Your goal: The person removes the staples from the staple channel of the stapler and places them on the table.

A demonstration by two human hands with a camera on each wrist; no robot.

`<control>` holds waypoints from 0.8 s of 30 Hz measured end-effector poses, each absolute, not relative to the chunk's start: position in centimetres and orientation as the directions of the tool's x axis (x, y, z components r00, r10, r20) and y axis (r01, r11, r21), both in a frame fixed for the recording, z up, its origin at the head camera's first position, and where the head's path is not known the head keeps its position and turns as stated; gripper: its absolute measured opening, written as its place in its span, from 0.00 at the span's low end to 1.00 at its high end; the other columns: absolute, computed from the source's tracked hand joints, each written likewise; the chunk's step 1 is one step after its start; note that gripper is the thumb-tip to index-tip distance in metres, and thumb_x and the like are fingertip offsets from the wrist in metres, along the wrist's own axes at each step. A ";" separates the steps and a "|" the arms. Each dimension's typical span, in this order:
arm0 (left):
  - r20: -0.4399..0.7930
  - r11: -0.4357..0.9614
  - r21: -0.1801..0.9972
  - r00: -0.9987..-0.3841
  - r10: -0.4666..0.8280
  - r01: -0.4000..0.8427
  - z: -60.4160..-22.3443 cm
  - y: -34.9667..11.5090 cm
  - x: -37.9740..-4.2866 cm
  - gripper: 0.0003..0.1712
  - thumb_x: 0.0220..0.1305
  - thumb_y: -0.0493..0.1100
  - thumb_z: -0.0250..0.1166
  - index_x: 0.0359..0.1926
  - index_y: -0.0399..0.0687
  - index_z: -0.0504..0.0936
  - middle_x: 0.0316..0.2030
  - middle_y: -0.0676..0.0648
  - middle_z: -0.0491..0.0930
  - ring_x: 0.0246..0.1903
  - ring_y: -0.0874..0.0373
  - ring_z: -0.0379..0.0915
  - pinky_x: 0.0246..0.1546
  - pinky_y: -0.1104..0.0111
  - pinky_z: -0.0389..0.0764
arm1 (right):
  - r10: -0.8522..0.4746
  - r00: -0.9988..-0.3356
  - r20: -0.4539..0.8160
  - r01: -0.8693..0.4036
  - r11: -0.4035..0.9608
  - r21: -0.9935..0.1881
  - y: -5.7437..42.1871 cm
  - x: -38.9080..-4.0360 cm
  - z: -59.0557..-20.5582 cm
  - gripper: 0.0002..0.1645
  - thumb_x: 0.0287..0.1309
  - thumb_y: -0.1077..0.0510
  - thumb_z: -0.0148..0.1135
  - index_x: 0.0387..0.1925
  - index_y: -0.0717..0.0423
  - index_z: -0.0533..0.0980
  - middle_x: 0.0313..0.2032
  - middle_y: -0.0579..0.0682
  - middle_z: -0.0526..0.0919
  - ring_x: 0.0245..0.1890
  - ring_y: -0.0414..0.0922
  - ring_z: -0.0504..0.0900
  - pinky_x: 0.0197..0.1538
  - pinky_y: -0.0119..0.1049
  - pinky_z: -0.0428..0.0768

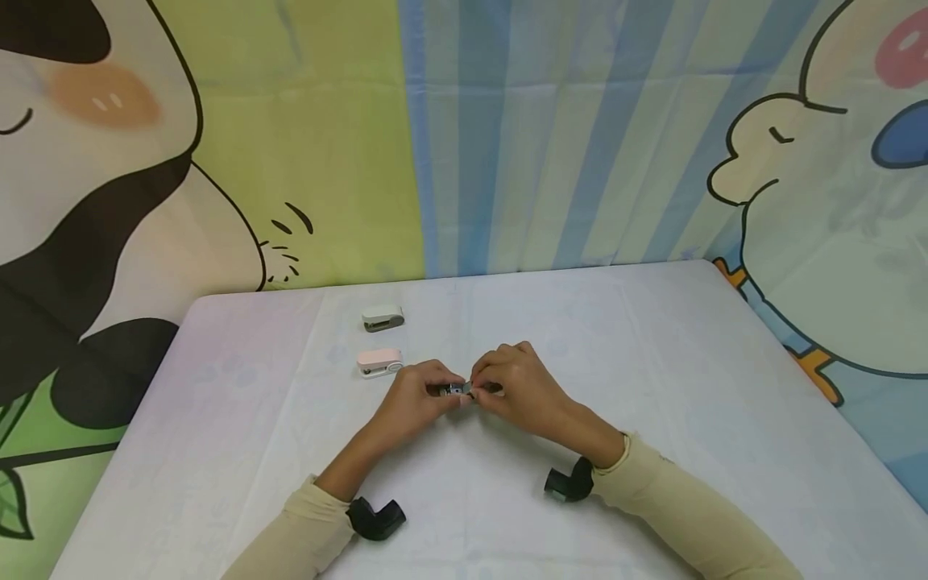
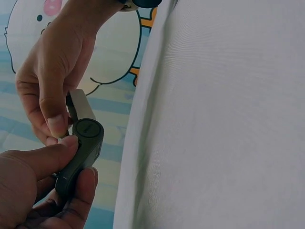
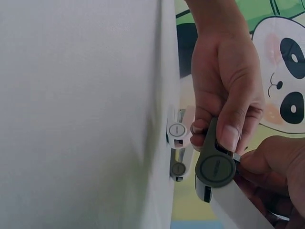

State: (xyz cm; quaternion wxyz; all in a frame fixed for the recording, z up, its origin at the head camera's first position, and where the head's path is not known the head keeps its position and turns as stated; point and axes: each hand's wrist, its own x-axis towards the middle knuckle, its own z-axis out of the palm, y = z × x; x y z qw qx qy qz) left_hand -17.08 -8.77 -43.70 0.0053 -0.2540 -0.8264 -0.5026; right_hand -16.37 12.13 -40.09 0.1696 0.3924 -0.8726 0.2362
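Note:
Both hands meet over the table around a small stapler with a dark grey-green base and a white top arm, swung wide open at its round hinge. My left hand grips the dark base between thumb and fingers. From the other side, my right hand has its thumb and fingers curled in at the hinge end, beside the white arm. A small bit of metal shows by the right thumb in the right wrist view. The right fingers partly hide the stapler's inside.
Two more small staplers stand on the white-covered table, left of the hands: a white and grey one farther back, a pink and white one nearer the left hand. A patterned cloth hangs behind the table.

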 end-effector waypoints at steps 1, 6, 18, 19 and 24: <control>0.259 0.368 0.829 -0.873 0.413 0.420 -43.6 -8.8 -17.1 0.11 0.52 0.35 0.75 0.39 0.43 0.89 0.31 0.55 0.81 0.30 0.61 0.72 0.29 0.69 0.74 | -0.604 -0.638 0.477 -0.763 0.581 -0.285 12.2 -16.4 -40.0 0.05 0.51 0.62 0.73 0.24 0.49 0.85 0.34 0.39 0.83 0.33 0.38 0.73 0.42 0.40 0.64; 0.229 0.374 0.839 -0.880 0.415 0.395 -43.2 -9.0 -17.2 0.10 0.54 0.36 0.74 0.39 0.42 0.88 0.31 0.54 0.81 0.30 0.60 0.72 0.28 0.69 0.74 | -0.605 -0.654 0.454 -0.754 0.567 -0.331 12.6 -16.8 -39.6 0.05 0.51 0.62 0.73 0.24 0.50 0.85 0.34 0.38 0.82 0.34 0.38 0.69 0.45 0.46 0.62; 0.167 0.337 0.854 -0.821 0.546 0.398 -44.2 -9.3 -17.5 0.08 0.53 0.39 0.75 0.37 0.44 0.90 0.29 0.57 0.82 0.27 0.63 0.72 0.26 0.71 0.73 | -0.528 -0.749 0.401 -0.658 0.520 -0.545 14.5 -18.9 -38.8 0.03 0.56 0.64 0.69 0.29 0.55 0.87 0.36 0.42 0.84 0.38 0.41 0.74 0.46 0.50 0.60; 0.160 0.340 0.854 -0.820 0.550 0.394 -44.2 -9.3 -17.5 0.09 0.53 0.39 0.75 0.37 0.45 0.90 0.29 0.58 0.82 0.27 0.63 0.72 0.26 0.71 0.72 | -0.518 -0.755 0.402 -0.652 0.525 -0.547 14.7 -19.2 -38.8 0.03 0.56 0.64 0.69 0.29 0.55 0.87 0.36 0.42 0.84 0.38 0.42 0.74 0.46 0.50 0.59; 0.134 0.368 0.852 -0.836 0.533 0.371 -44.2 -9.3 -17.3 0.09 0.53 0.38 0.75 0.37 0.46 0.90 0.31 0.57 0.83 0.28 0.63 0.74 0.27 0.70 0.74 | -0.473 -0.777 0.416 -0.629 0.554 -0.545 15.7 -21.3 -38.8 0.03 0.55 0.64 0.69 0.30 0.56 0.87 0.37 0.45 0.85 0.36 0.44 0.75 0.48 0.55 0.60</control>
